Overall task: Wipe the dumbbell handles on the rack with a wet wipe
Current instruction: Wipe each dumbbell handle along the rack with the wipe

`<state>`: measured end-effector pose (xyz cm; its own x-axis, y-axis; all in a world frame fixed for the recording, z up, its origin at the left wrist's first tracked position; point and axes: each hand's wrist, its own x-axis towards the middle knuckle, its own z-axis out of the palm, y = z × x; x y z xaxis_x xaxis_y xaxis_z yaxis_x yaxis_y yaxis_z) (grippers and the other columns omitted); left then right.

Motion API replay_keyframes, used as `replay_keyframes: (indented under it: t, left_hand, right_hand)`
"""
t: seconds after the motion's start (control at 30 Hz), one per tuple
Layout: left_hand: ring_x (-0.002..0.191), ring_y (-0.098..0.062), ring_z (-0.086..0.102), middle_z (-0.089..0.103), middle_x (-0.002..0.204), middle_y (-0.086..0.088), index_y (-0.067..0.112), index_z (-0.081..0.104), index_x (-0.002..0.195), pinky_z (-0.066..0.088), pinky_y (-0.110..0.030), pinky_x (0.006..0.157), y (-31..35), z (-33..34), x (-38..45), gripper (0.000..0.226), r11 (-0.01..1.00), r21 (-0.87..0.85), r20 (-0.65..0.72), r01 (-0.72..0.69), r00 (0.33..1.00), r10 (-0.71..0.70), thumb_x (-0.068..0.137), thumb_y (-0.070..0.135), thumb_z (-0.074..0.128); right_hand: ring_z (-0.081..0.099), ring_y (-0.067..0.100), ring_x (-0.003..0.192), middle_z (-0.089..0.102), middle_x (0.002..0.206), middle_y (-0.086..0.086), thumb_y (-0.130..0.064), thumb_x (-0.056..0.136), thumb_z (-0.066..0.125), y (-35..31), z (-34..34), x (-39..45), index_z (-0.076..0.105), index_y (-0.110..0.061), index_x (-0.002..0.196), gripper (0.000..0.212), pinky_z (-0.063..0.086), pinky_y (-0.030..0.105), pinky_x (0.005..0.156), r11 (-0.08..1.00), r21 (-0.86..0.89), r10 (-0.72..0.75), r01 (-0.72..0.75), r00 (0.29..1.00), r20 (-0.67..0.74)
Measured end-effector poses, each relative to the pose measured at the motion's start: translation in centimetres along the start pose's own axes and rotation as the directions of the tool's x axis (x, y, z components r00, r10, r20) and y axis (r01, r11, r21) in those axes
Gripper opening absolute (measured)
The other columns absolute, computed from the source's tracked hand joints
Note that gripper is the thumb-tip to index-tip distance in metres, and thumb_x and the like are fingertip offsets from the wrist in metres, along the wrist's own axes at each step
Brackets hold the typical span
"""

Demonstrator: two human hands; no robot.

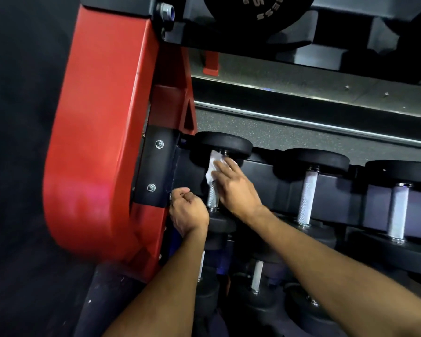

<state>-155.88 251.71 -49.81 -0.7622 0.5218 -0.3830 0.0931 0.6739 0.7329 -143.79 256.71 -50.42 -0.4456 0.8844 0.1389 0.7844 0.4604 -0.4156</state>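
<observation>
A white wet wipe (213, 166) is wrapped over the far end of the leftmost dumbbell's knurled steel handle (213, 197) on the middle shelf. My right hand (236, 188) holds the wipe against that handle, fingers pointing toward the far black head (225, 142). My left hand (188, 211) is curled in a loose fist just left of the handle, above the near head (221, 224). I see nothing in it. Two more dumbbell handles, one in the middle (306, 193) and one further right (397, 210), stand bare.
The rack's thick red end frame (102, 142) with a black bolted bracket (156, 166) stands close on the left. A lower shelf holds smaller dumbbells (257, 276). Overhead sits the upper shelf with a large black weight (258, 10). Speckled floor (289, 135) lies behind.
</observation>
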Motion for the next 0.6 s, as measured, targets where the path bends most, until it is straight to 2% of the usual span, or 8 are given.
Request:
replay_keyframes:
  t: [0.13, 0.23, 0.33, 0.4, 0.5, 0.57, 0.6]
  left_hand:
    - [0.101, -0.028, 0.063, 0.073, 0.104, -0.006, 0.020, 0.068, 0.102, 0.041, -0.027, 0.077, 0.1, 0.0, 0.0, 0.026, 1.000, 0.002, -0.012, 0.009, 1.000, -0.009, 0.088, 0.013, 0.048]
    - [0.102, -0.030, 0.063, 0.073, 0.105, -0.007, 0.019, 0.068, 0.104, 0.041, -0.029, 0.078, 0.1, 0.1, 0.0, 0.026, 1.000, 0.012, -0.028, 0.003, 1.000, -0.003, 0.088, 0.012, 0.049]
    - [0.104, -0.030, 0.062, 0.073, 0.104, -0.008, 0.019, 0.067, 0.104, 0.044, -0.033, 0.083, 0.0, 0.1, 0.1, 0.026, 1.000, 0.005, -0.039, -0.004, 0.999, 0.004, 0.087, 0.012, 0.048]
    - [0.105, -0.029, 0.060, 0.073, 0.106, -0.005, 0.021, 0.066, 0.105, 0.044, -0.034, 0.085, 0.1, 0.1, -0.1, 0.027, 1.000, 0.013, -0.045, 0.001, 0.999, -0.001, 0.088, 0.013, 0.047]
    - [0.108, -0.027, 0.058, 0.072, 0.107, -0.002, 0.023, 0.065, 0.105, 0.045, -0.036, 0.088, 0.0, 0.1, -0.2, 0.027, 1.000, 0.013, -0.050, 0.004, 0.999, -0.003, 0.089, 0.015, 0.045]
    - [0.109, -0.025, 0.057, 0.072, 0.107, -0.001, 0.024, 0.064, 0.106, 0.044, -0.035, 0.088, 0.1, 0.0, -0.3, 0.027, 1.000, 0.017, -0.053, 0.011, 0.999, -0.010, 0.090, 0.015, 0.044]
    - [0.109, -0.025, 0.056, 0.072, 0.108, -0.001, 0.023, 0.064, 0.106, 0.043, -0.034, 0.087, 0.1, -0.1, -0.3, 0.027, 1.000, 0.018, -0.056, 0.012, 0.998, -0.011, 0.090, 0.015, 0.044]
  right_hand:
    - [0.050, 0.034, 0.126, 0.063, 0.123, 0.013, -0.020, 0.096, 0.050, 0.9, 0.1, 2.2, 0.068, -0.005, 0.108, 0.027, 0.035, 0.040, 0.113, 0.955, -0.187, -0.205, 0.231, 0.968, 0.148]
    - [0.059, 0.031, 0.108, 0.069, 0.098, 0.008, -0.017, 0.091, 0.052, 0.6, 0.8, 1.2, 0.071, -0.009, 0.094, 0.021, 0.036, 0.038, 0.109, 0.860, -0.131, -0.427, 0.493, 0.836, 0.343]
    - [0.063, 0.028, 0.087, 0.068, 0.083, 0.002, -0.015, 0.081, 0.061, 0.5, -0.3, 2.4, 0.070, -0.015, 0.084, 0.010, 0.042, 0.034, 0.097, 0.782, -0.088, -0.520, 0.617, 0.723, 0.454]
    - [0.064, 0.025, 0.084, 0.067, 0.079, -0.001, -0.017, 0.075, 0.067, 0.8, -1.2, 3.7, 0.071, -0.018, 0.080, 0.007, 0.048, 0.033, 0.092, 0.783, -0.147, -0.479, 0.604, 0.737, 0.476]
    - [0.064, 0.025, 0.093, 0.069, 0.086, 0.000, -0.020, 0.076, 0.070, 0.5, -2.3, 5.2, 0.074, -0.016, 0.087, 0.013, 0.049, 0.034, 0.092, 0.850, -0.245, -0.323, 0.466, 0.830, 0.455]
    - [0.058, 0.026, 0.109, 0.069, 0.104, 0.003, -0.024, 0.087, 0.058, -0.4, -2.0, 5.0, 0.072, -0.015, 0.104, 0.024, 0.037, 0.037, 0.107, 0.842, -0.295, -0.259, 0.452, 0.817, 0.515]
    - [0.055, 0.025, 0.115, 0.068, 0.111, 0.003, -0.027, 0.090, 0.053, -1.1, -1.6, 4.7, 0.070, -0.016, 0.110, 0.028, 0.031, 0.037, 0.112, 0.823, -0.301, -0.245, 0.481, 0.780, 0.576]
